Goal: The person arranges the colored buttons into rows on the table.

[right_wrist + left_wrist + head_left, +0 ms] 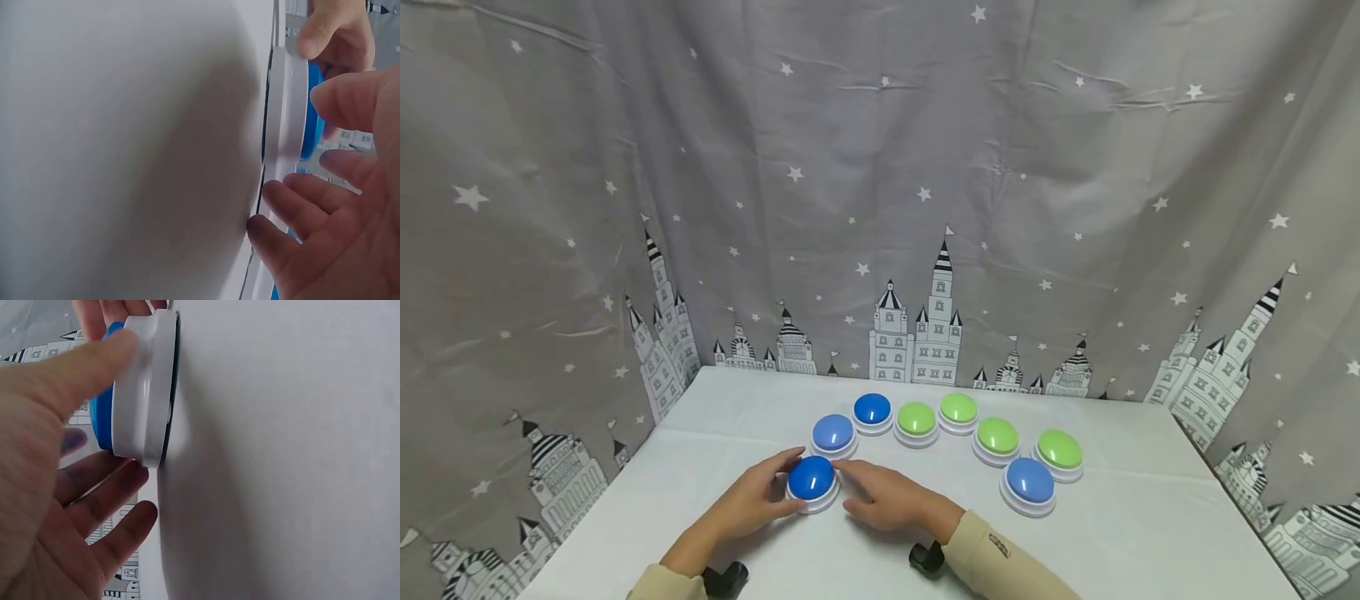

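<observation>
A dark blue push button [811, 478] with a round white base lies on the white table between the hands. My left hand [747, 502] holds its left side, thumb at the near edge and fingers at the far edge. In the left wrist view the thumb [115, 356] lies against the white base. On the other side, my right hand [891, 498] has its fingers spread beside the button, index fingertip at the rim; whether it touches is unclear. Just behind stands a lighter blue button [832, 432], close to the left fingertips.
Another dark blue button [872, 408] stands farther back. Several green buttons, among them one in the middle [917, 419], run to the right, with a light blue button [1030, 481] in front of them. A grey curtain [820, 208] with castles and stars closes off the back.
</observation>
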`<action>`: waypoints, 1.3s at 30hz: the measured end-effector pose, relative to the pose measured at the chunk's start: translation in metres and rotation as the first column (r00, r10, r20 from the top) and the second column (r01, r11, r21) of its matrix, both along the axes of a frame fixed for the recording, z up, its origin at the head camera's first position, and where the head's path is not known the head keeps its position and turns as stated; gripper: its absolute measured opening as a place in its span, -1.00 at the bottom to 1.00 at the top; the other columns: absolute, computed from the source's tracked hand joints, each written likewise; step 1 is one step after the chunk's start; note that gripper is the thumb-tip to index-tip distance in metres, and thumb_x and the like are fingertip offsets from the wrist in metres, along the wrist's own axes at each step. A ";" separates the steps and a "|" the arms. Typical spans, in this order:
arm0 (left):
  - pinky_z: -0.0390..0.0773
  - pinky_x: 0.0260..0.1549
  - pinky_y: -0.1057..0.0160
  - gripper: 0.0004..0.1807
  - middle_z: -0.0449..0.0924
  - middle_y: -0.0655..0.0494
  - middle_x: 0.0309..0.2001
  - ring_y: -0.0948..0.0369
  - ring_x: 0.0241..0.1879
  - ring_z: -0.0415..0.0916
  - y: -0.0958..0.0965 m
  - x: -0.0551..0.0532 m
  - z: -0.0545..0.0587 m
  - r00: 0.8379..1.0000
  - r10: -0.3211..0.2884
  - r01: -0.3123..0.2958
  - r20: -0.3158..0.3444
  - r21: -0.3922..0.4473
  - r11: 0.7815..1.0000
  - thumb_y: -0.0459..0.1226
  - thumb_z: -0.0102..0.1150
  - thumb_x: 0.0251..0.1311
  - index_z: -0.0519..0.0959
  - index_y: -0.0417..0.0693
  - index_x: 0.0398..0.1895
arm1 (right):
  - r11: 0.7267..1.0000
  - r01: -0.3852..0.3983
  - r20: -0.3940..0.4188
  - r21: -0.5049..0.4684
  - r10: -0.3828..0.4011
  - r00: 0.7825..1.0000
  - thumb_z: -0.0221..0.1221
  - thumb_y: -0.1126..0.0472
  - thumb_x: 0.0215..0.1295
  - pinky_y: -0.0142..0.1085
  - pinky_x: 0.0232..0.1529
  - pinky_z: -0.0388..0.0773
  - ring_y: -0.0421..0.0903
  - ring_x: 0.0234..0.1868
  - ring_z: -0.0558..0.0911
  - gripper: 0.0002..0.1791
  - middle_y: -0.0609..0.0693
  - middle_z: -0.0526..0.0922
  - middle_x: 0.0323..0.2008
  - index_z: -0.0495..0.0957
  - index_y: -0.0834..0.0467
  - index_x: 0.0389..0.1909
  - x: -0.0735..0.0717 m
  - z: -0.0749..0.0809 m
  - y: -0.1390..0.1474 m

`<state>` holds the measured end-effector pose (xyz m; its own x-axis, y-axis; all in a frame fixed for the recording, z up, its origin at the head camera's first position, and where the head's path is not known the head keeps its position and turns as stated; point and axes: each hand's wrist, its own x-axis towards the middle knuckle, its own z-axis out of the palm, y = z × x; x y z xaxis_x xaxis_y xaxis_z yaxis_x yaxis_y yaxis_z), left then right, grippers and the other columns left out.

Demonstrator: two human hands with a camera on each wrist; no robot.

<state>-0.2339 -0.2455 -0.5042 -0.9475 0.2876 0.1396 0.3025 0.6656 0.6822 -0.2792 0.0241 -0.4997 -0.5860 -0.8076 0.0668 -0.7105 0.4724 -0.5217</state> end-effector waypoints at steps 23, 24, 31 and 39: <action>0.51 0.12 0.07 -0.17 0.51 0.02 0.24 0.08 0.15 0.51 0.003 0.033 0.009 0.992 -0.087 0.088 0.091 -0.003 0.996 0.07 0.46 0.00 0.44 -0.06 0.33 | 0.987 -0.161 0.161 0.005 0.158 0.974 0.09 0.03 0.46 -0.30 0.40 0.16 -0.21 0.47 0.16 -0.28 -0.10 0.16 0.50 0.08 0.04 0.55 0.030 0.009 0.006; 0.51 0.12 0.07 -0.17 0.52 0.04 0.23 0.09 0.15 0.51 0.003 0.036 0.009 0.991 -0.095 0.096 0.093 -0.005 0.995 0.07 0.45 0.00 0.44 -0.06 0.33 | 0.985 -0.171 0.165 0.012 0.167 0.972 0.09 0.02 0.46 -0.30 0.40 0.17 -0.22 0.47 0.15 -0.27 -0.09 0.15 0.50 0.07 0.04 0.55 0.033 0.010 0.007; 0.50 0.11 -0.01 -0.15 0.54 0.07 0.20 0.09 0.13 0.52 0.005 0.062 0.013 0.983 -0.095 0.099 0.158 -0.017 0.995 0.14 0.43 -0.03 0.45 -0.02 0.32 | 0.972 -0.233 0.227 0.035 0.219 0.949 0.10 0.00 0.45 -0.35 0.36 0.22 -0.24 0.46 0.16 -0.25 -0.10 0.12 0.51 0.04 -0.02 0.56 0.056 0.015 0.011; 0.46 0.10 -0.18 -0.13 0.51 0.07 0.22 0.02 0.14 0.51 0.004 0.083 0.013 0.967 -0.083 0.087 0.240 -0.008 0.996 0.18 0.44 -0.05 0.43 0.07 0.35 | 0.970 -0.236 0.299 0.058 0.208 0.931 0.15 -0.02 0.42 -0.36 0.28 0.33 -0.28 0.43 0.21 -0.24 -0.18 0.15 0.49 0.04 -0.19 0.55 0.074 0.017 0.012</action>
